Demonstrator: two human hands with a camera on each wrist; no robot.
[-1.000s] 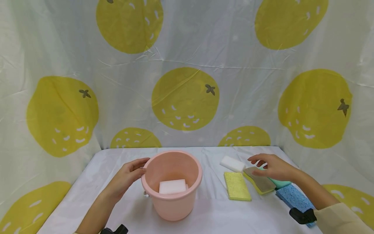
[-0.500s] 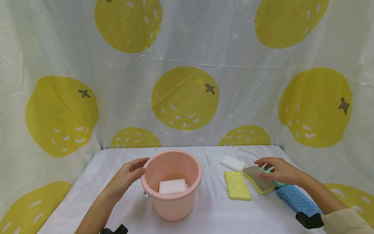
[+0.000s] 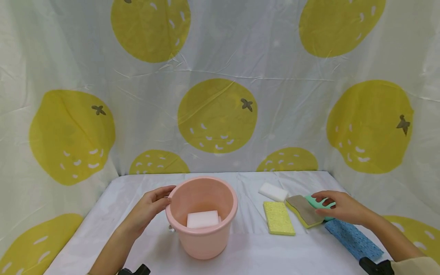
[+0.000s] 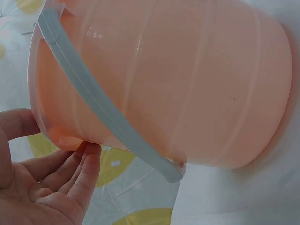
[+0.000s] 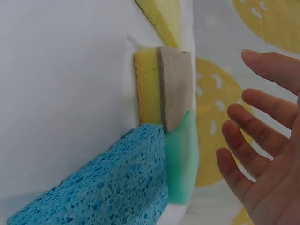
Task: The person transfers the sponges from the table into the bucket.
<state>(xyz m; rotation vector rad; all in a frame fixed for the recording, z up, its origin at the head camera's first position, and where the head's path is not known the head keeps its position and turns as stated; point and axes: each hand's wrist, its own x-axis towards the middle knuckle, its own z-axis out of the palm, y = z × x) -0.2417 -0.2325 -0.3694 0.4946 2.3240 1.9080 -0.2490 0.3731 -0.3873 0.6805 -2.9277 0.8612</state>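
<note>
A pink bucket [image 3: 206, 244] stands upright on the table, a pale block [image 3: 203, 219] lying inside it. My left hand [image 3: 151, 206] holds the bucket by the left side of its rim; in the left wrist view the thumb is at the rim and the fingers [image 4: 86, 168] lie against the wall just below. Over the green sponge [image 5: 183, 164], my right hand [image 3: 343, 208] hovers with spread, slightly bent fingers, and the right wrist view shows it apart from the sponges. The two-layer yellow sponge with a grey face [image 5: 176, 89] touches the green one, and a blue porous sponge [image 5: 117, 183] lies nearer.
A flat yellow sponge [image 3: 279, 218] and a white block [image 3: 274, 191] lie between bucket and right hand. The bucket's grey handle [image 4: 108, 112] hangs down its side. Behind the white-covered table [image 3: 254, 252] hangs a curtain [image 3: 295, 114] printed with yellow fruit.
My right hand has moved right and a little nearer, from over the grey-faced sponge to over the green one. My left hand and the bucket have stayed in place.
</note>
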